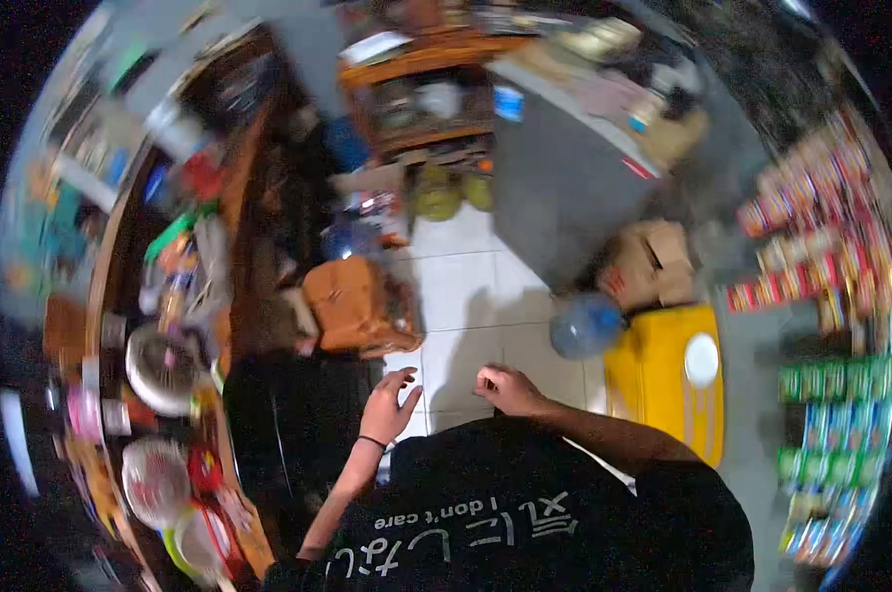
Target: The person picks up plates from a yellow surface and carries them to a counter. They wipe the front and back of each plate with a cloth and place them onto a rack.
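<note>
My left hand (391,407) is held out in front of my body over the white tiled floor (453,345), thumb and fingers apart, with nothing visible in it. A dark band circles that wrist. To its right, my right hand (510,389) is curled closed; whether anything lies inside the fingers is hidden. Neither hand touches anything that I can see. Nearest to the left hand is an orange-brown bag-like object (345,301), slightly blurred. Beyond the right hand, a clear blue water jug (586,327) lies beside a yellow case-like object (665,370).
An opened cardboard box (653,264) stands by a large grey cabinet (555,163). Shelves of small packets (821,380) line the right. On the left is a wooden shelf with plastic-wrapped round items (157,483). Green gas cylinders (436,194) sit at the far end.
</note>
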Demonstrator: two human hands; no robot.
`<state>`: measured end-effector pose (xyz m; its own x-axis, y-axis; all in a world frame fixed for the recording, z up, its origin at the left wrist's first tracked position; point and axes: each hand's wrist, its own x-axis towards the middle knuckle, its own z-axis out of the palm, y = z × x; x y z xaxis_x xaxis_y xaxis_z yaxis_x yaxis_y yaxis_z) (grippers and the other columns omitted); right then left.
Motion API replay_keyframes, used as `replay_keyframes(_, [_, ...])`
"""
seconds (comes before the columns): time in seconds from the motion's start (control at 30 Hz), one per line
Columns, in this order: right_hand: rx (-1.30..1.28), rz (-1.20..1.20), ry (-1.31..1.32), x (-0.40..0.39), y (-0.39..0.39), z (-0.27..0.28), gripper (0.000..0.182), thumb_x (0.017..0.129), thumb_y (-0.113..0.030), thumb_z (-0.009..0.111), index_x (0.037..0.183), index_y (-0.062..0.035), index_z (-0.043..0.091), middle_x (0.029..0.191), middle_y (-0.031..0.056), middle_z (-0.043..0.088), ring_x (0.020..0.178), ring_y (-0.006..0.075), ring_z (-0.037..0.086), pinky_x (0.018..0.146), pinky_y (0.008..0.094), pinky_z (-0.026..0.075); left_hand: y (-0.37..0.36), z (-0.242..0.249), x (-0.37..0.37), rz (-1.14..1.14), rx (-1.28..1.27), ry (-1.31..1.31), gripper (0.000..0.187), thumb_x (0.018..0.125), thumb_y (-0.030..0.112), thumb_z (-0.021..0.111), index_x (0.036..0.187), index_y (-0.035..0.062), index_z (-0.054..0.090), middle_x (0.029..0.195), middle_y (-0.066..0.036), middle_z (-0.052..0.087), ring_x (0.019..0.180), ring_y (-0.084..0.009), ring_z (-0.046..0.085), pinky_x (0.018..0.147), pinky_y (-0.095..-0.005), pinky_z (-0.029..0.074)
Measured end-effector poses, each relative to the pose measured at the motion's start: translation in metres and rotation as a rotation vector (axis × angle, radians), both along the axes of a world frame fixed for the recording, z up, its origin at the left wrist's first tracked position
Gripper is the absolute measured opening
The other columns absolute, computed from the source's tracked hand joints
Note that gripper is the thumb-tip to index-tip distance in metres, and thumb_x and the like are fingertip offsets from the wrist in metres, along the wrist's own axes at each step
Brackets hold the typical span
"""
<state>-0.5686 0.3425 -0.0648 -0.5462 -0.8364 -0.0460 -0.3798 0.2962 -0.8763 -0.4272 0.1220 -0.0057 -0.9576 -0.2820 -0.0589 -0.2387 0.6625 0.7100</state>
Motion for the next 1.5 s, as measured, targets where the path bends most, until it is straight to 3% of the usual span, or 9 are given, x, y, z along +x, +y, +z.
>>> replay_keyframes(0.27, [-0.163,-0.435,0.196,-0.022,0.131,-0.014,0.018,0.087,-0.020,0.062,0.091,-0.0024,0.062,0.101,0.0094,0.058,0.093,0.0272,0.061,0.080,0.0382,0.051,0.097,0.014,-0.175,-0.682,-0.039,-0.093,0.039,0.089,0.025,0.064,0.123,0.0078,0.054,0.106,-0.016,0.063,0.101,-0.0329,0.061,0.088,-0.0415,0.049])
replay_keyframes(0.37, [0.064,-0.655,0.183,-0.014,0.154,-0.020,0.023,0.090,-0.025,0.059,0.091,-0.0022,0.064,0.101,0.0111,0.061,0.090,0.0272,0.063,0.078,0.0388,0.051,0.118,0.002,-0.210,-0.858,-0.078,-0.070,0.039,0.089,0.025,0.064,0.123,0.0073,0.054,0.106,-0.015,0.062,0.101,-0.0318,0.060,0.088,-0.0413,0.049])
replay_keyframes(0.43, [-0.009,-0.942,-0.229,0.000,0.161,-0.020,0.022,0.091,-0.024,0.060,0.091,-0.0023,0.065,0.095,0.0147,0.063,0.082,0.0268,0.065,0.074,0.0382,0.052,0.129,-0.013,-0.225,-0.955,-0.033,-0.050,0.039,0.090,0.024,0.064,0.123,0.0070,0.054,0.107,-0.014,0.062,0.101,-0.0305,0.060,0.088,-0.0408,0.049])
replay_keyframes(0.57, [0.206,-1.262,-0.378,0.025,0.156,-0.003,0.035,0.088,-0.033,0.066,0.096,0.0002,0.063,0.092,0.0153,0.064,0.082,0.0272,0.065,0.073,0.0377,0.053,0.141,-0.044,-0.253,-1.186,-0.063,-0.222,0.046,0.094,0.039,0.054,0.129,0.0081,0.052,0.115,-0.018,0.059,0.109,-0.0330,0.057,0.095,-0.0421,0.045])
replay_keyframes(0.8, [0.115,-1.390,-0.173,0.021,0.147,-0.002,0.017,0.087,-0.011,0.066,0.100,-0.0010,0.064,0.100,0.0131,0.067,0.082,0.0242,0.067,0.074,0.0343,0.054,0.171,-0.081,-0.320,-1.545,-0.087,-0.328,0.056,0.093,0.046,0.053,0.133,0.0074,0.049,0.123,-0.018,0.057,0.117,-0.0333,0.053,0.101,-0.0424,0.042])
replay_keyframes(0.97, [0.007,-1.549,-0.568,-0.019,0.158,0.047,0.030,0.095,-0.029,0.057,0.096,-0.0007,0.066,0.099,0.0181,0.066,0.089,0.0284,0.065,0.079,0.0389,0.052,0.207,-0.059,-0.346,-1.562,-0.188,-0.142,0.055,0.093,0.045,0.054,0.132,0.0070,0.050,0.123,-0.017,0.058,0.115,-0.0321,0.054,0.100,-0.0426,0.042])
replay_keyframes(1.1, [0.067,-1.439,-0.076,-0.025,0.184,0.010,0.037,0.097,-0.035,0.053,0.105,-0.0004,0.065,0.100,0.0186,0.066,0.090,0.0303,0.065,0.077,0.0400,0.052,0.238,-0.067,-0.349,-1.496,-0.071,-0.287,0.056,0.093,0.044,0.055,0.133,0.0065,0.049,0.123,-0.018,0.058,0.114,-0.0313,0.056,0.100,-0.0419,0.042])
replay_keyframes(1.3, [0.102,-1.464,-0.290,-0.004,0.258,-0.019,0.034,0.092,-0.029,0.061,0.108,0.0004,0.065,0.101,0.0162,0.068,0.084,0.0280,0.066,0.077,0.0378,0.053,0.293,-0.117,-0.341,-1.671,-0.265,-0.443,0.061,0.091,0.045,0.056,0.136,0.0045,0.046,0.125,-0.021,0.056,0.115,-0.0336,0.055,0.101,-0.0428,0.043])
replay_keyframes(1.5, [0.183,-1.446,-0.387,0.015,0.372,-0.115,0.030,0.089,-0.029,0.064,0.100,-0.0008,0.065,0.090,0.0195,0.068,0.084,0.0341,0.066,0.075,0.0419,0.052,0.395,-0.145,-0.335,-1.311,-0.266,-0.492,0.059,0.091,0.040,0.061,0.132,0.0005,0.049,0.132,-0.021,0.053,0.120,-0.0342,0.053,0.104,-0.0392,0.040])
